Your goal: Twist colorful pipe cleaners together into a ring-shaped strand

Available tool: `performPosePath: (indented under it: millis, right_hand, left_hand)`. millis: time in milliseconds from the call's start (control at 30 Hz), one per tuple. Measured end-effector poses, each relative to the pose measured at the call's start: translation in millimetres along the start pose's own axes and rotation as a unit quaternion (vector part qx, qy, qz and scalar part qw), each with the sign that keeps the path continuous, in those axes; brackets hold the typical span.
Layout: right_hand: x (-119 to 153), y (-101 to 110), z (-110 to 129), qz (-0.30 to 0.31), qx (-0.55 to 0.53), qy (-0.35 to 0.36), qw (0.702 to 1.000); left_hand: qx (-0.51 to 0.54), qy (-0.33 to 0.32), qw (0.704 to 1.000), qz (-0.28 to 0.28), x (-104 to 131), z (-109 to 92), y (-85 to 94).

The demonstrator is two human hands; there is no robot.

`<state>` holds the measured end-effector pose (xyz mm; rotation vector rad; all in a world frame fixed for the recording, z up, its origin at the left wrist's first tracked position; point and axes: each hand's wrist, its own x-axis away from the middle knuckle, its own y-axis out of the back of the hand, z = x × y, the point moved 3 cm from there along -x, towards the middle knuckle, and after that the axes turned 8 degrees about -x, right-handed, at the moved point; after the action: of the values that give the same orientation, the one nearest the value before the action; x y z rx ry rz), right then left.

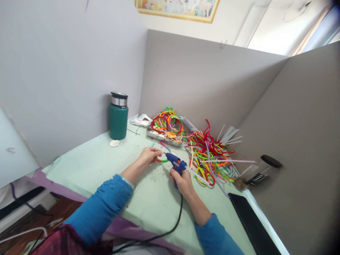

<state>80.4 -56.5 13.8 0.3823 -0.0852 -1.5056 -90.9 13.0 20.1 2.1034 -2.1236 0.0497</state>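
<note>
My right hand (183, 181) is wrapped round the handle of a blue hot glue gun (175, 162), with a pale glue stick (198, 176) sticking out of its back end. The gun's nozzle points left, close to the fingertips of my left hand (150, 155). Those fingers pinch a ring of colourful pipe cleaner (162, 160), of which a green and orange stretch shows below them. Whether the nozzle touches the ring I cannot tell. Beyond the gun lies a purple and pink pipe cleaner piece (166, 146).
A metal tray (164, 139) holds pipe cleaner rings and small pieces. Right of it spreads a tangled heap of pipe cleaners (209, 156). A green bottle (118, 120) stands back left; a clear container (261, 170) and black slab (252, 219) are right. The gun's black cord (174, 226) crosses the front edge.
</note>
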Motion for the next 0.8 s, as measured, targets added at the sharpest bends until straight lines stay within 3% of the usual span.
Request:
performPosePath:
  millis: [800]
  right_hand:
    - [0.3,-0.4,-3.0,-0.010,0.026,-0.002,1.000]
  left_hand:
    - [-0.015,0.001,1.000,-0.002,-0.4,-0.9,-0.6]
